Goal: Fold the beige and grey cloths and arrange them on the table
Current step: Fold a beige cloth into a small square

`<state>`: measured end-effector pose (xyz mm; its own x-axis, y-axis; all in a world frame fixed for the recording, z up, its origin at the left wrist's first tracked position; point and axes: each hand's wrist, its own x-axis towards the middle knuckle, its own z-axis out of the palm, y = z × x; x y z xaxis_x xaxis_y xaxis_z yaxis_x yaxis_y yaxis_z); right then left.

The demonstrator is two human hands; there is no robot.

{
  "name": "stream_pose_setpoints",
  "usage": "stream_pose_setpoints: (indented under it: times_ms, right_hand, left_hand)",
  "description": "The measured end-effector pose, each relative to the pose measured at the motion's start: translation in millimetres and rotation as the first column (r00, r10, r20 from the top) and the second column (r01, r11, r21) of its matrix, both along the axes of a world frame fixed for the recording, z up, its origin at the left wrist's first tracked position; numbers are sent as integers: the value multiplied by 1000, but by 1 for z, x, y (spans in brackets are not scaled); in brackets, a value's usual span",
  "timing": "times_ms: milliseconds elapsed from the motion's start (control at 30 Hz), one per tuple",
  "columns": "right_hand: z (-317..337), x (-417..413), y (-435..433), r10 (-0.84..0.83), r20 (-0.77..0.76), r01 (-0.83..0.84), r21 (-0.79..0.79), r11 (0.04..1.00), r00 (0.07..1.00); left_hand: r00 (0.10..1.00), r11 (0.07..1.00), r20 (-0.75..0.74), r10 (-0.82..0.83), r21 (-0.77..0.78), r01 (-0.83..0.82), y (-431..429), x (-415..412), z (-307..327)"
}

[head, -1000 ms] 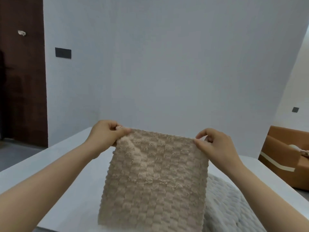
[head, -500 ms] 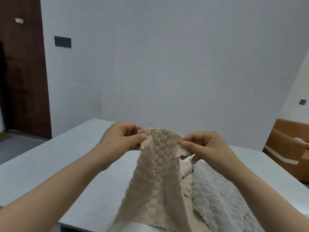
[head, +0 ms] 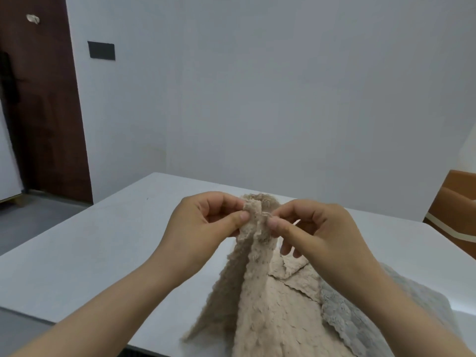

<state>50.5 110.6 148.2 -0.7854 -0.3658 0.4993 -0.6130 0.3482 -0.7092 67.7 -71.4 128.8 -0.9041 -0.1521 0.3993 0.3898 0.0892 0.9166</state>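
A beige textured cloth (head: pixel 260 305) hangs above the white table (head: pixel 103 253), folded in half with its two top corners brought together. My left hand (head: pixel 206 228) pinches one corner between thumb and fingers. My right hand (head: pixel 316 235) pinches the other corner right beside it. The lower part of the beige cloth drapes onto the table near its front edge. A grey fluffy cloth (head: pixel 360 320) lies on the table under my right forearm, partly hidden by the arm and by the beige cloth.
A plain white wall stands behind the table. A dark brown door (head: pixel 38 112) is at the far left. An orange sofa (head: pixel 456 210) sits past the table's right side.
My hands have come together, bringing the beige cloth's two top corners side by side. The cloth went from a spread sheet to a narrow hanging fold, and sank closer to the table.
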Motion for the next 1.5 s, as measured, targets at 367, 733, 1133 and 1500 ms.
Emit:
stream_pose_setpoints:
  times_ms: [367,733,1133,1500]
  right_hand:
    - [-7,0,-21,-17,-214,13,-23,1000,977]
    - [-9,-3,-25,-31,-231,33,5,999,972]
    - [-8,4,-31,-7,-222,4,-11,1000,975]
    - [-2,4,-26,-43,-265,62,63,996,963]
  left_hand:
    - [999,1000,-44,8,2,-8,-10,3,-5]
    - [996,1000,-84,-11,6,11,-9,10,-11]
    - [991,995,-137,-3,103,18,-9,22,-13]
    - [984,992,-143,108,86,-96,-21,19,-12]
